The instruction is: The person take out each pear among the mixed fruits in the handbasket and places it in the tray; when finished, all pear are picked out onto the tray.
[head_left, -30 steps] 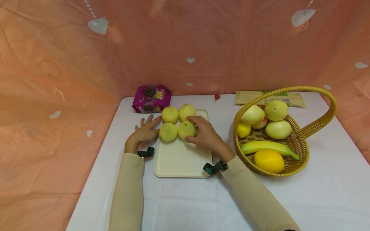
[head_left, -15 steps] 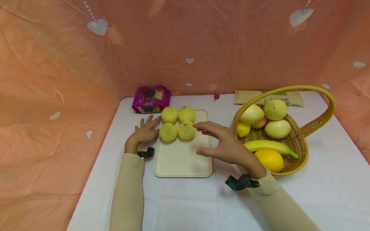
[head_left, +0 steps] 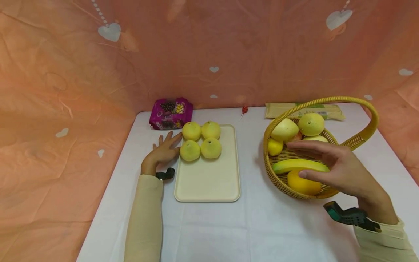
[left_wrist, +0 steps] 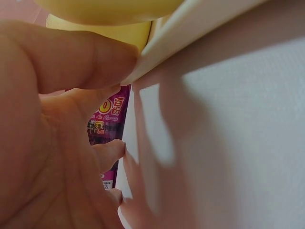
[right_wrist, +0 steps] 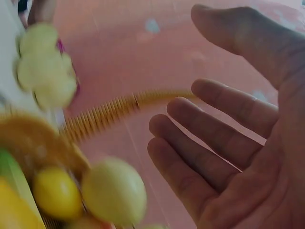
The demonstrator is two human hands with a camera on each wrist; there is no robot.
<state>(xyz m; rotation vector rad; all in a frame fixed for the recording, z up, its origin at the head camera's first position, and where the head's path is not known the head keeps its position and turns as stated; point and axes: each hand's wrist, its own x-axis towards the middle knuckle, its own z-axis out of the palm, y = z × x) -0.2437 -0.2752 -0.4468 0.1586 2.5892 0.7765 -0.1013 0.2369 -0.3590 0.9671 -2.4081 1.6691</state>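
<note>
My left hand (head_left: 163,150) rests on the table with fingers spread; in the left wrist view its thumb (left_wrist: 95,59) touches the rim of the cream tray (left_wrist: 190,36). Several round yellow-green fruits (head_left: 211,148) sit grouped at the tray's far end. Over the wicker basket (head_left: 278,186) hovers my right hand (head_left: 347,165), thumb and fingers apart, holding nothing. Beneath and around it lie a banana (head_left: 291,166), a yellow-orange oval fruit (head_left: 302,185), a lemon (head_left: 275,147) and pale round fruits (head_left: 311,124). The hand partly hides one pale fruit and the banana's tip.
The basket's tall handle (head_left: 371,112) arches over its far right side. A purple package (head_left: 171,113) stands behind the left hand. At the back lie a red lollipop (head_left: 244,110) and a long beige packet (head_left: 334,112). A pink curtain (head_left: 212,43) hangs behind the table.
My right hand has let go of the near right fruit on the tray and moved right, over the basket. The left hand has stayed at the tray's edge.
</note>
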